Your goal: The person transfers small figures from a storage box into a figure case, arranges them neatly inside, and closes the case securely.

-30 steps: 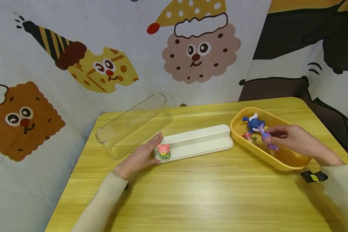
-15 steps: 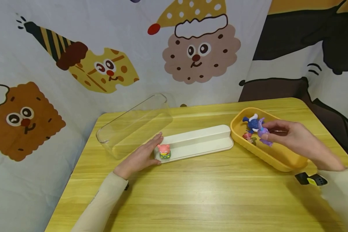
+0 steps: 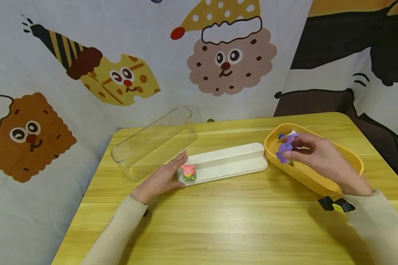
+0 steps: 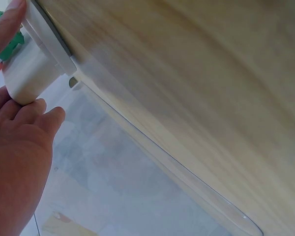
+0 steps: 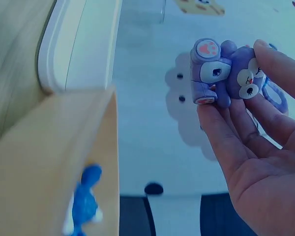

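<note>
My right hand (image 3: 325,160) pinches a purple long-eared toy figure (image 3: 286,149) above the left part of the yellow bin (image 3: 351,158). In the right wrist view the figure (image 5: 216,73) lies sideways between thumb and fingers, pale belly and paw soles showing. My left hand (image 3: 160,180) grips the left end of a long white stepped base (image 3: 232,167), thumb at its front and fingers round the back. A pink and green toy figure (image 3: 188,172) sits on the base's lower step, beside that hand. A blue toy figure (image 5: 86,201) lies in the bin, mostly hidden in the head view.
A clear plastic cover (image 3: 156,143) stands behind my left hand, close to the cloth backdrop (image 3: 172,73) with cartoon prints. The base's right end lies against or very near the bin. Wooden tabletop (image 3: 225,221) stretches in front.
My right hand has lifted the purple figure and carried it left across the bin, turning it on the way. The left hand and the base stay put.
</note>
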